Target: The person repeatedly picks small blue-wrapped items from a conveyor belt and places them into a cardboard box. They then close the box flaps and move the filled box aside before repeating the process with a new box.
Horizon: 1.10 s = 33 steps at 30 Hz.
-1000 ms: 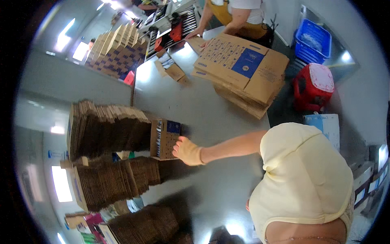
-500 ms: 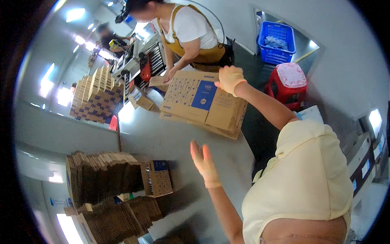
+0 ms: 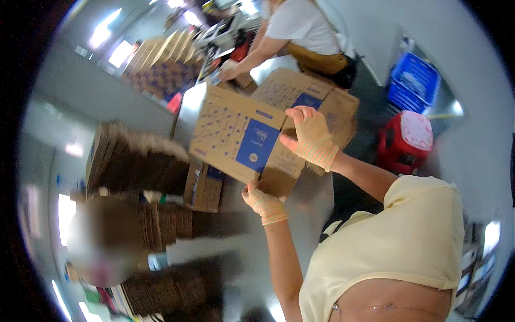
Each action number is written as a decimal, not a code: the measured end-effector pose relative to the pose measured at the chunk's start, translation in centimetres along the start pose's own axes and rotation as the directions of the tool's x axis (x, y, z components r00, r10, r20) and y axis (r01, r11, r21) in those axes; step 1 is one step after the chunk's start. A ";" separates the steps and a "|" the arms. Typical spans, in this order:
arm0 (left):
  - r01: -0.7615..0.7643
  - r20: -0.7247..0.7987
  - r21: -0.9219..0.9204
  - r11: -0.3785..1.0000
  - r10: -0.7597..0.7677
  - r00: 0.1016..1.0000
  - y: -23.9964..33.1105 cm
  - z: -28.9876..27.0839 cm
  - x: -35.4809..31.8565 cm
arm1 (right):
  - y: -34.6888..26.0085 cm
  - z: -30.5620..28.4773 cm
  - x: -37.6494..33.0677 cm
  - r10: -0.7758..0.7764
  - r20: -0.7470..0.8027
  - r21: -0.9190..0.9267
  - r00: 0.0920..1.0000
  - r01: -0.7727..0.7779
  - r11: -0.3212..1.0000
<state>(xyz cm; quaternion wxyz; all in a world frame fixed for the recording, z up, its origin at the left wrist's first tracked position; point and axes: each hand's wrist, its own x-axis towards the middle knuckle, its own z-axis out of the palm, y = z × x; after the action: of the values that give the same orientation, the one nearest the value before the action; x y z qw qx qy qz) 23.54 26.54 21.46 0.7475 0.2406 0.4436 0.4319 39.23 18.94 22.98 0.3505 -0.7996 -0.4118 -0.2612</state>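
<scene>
Between my hands is a cardboard carton (image 3: 219, 126) with a blue printed panel, tilted above the metal table and partly overlapping a stack of flattened cartons (image 3: 335, 107). My right hand (image 3: 311, 134), in a pale glove with a striped cuff, grips its right side, fingers on the upper edge and thumb on the face. At the lower edge, my left hand (image 3: 264, 205), gloved the same way, pinches the cardboard. Part of the carton's right side folds away from the printed face; how far it has opened out, I cannot tell.
Bundles of flattened cartons (image 3: 134, 163) stand along the table's left side, beside an upright carton (image 3: 203, 188). Across the table a co-worker in a white shirt (image 3: 306, 27) handles a small box. A red stool (image 3: 399, 153) and a blue basket (image 3: 410, 86) stand at right.
My right hand has drawn a carton off the stack, leftward and nearer. My left hand, open in the air before, now grips its lower edge. The view has shifted.
</scene>
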 end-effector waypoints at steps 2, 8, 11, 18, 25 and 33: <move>-0.067 -0.140 0.033 0.997 0.071 0.988 -1.1 -3.2 -0.8 | -2.0 0.2 -2.1 -0.124 0.057 0.153 0.991 0.114 0.982; -0.128 -0.185 -0.322 0.938 0.070 0.980 -5.1 -16.2 -4.7 | -7.3 0.2 -8.1 -0.496 0.117 0.532 0.860 0.368 0.763; -0.085 -0.236 -0.383 0.920 -0.008 0.972 -5.9 -18.8 -6.4 | -9.4 0.5 -7.9 -0.617 0.061 0.737 0.785 0.381 0.558; -0.232 -0.461 -0.573 0.786 -0.075 0.884 -19.9 -25.7 -13.6 | -14.1 -3.5 -14.0 -0.937 0.168 0.968 0.305 0.131 0.216; -0.377 -0.429 -0.522 0.766 0.146 0.891 -30.6 -32.4 -15.7 | -20.9 -5.6 -21.0 -0.759 0.226 0.973 -0.610 0.101 0.208; -0.273 -0.851 0.525 0.806 0.504 -0.147 -24.8 -34.0 -24.0 | -8.8 1.1 -28.9 -0.864 -0.351 0.926 -0.362 0.005 -0.378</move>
<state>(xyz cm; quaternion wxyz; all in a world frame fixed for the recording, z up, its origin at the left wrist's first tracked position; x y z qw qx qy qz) -0.91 -7.53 -2.73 0.0264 0.0508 0.7709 0.6344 16.77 9.72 4.95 0.1165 0.0733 -0.9618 0.2367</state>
